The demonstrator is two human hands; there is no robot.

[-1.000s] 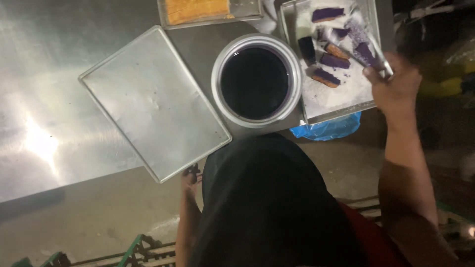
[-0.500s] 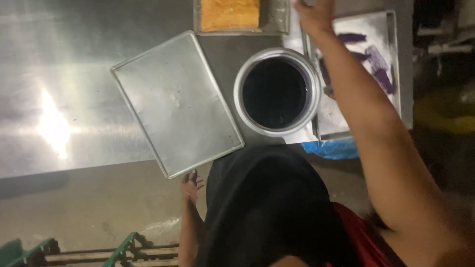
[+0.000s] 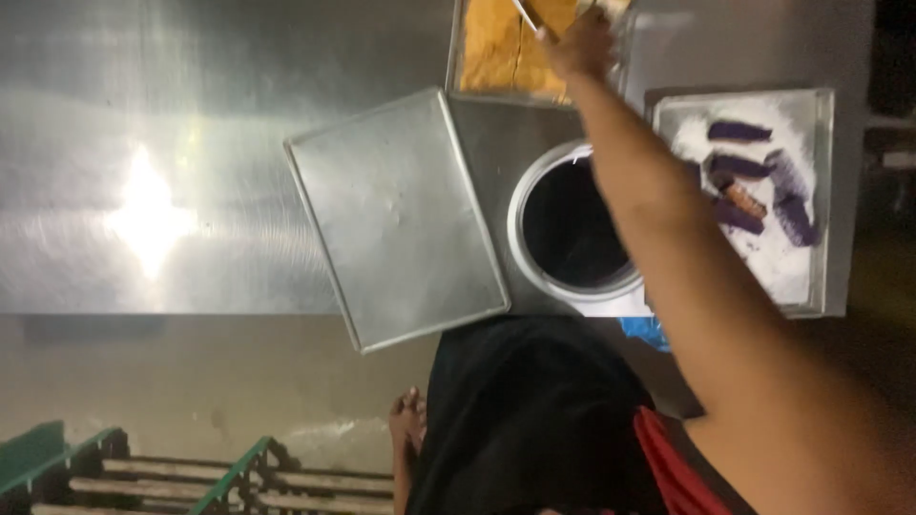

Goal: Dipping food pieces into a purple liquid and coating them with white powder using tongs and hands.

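The right hand [image 3: 580,43] is closed on a thin utensil [image 3: 524,13] over the crumb tray [image 3: 487,57]; the left hand is unseen; pieces should be lowered flat beneath it

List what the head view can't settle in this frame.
- Right hand: blurred at the top edge over the orange tray; grip and the thin tool unclear.
- Left hand: out of view.
- Round pot: forearm covers its right rim; dark contents unreadable.
- Purple pieces: too blurred to identify.

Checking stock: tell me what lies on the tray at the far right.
The tray holds several purple sticks on white powder. The right arm covers its left edge, hiding whatever lies there.
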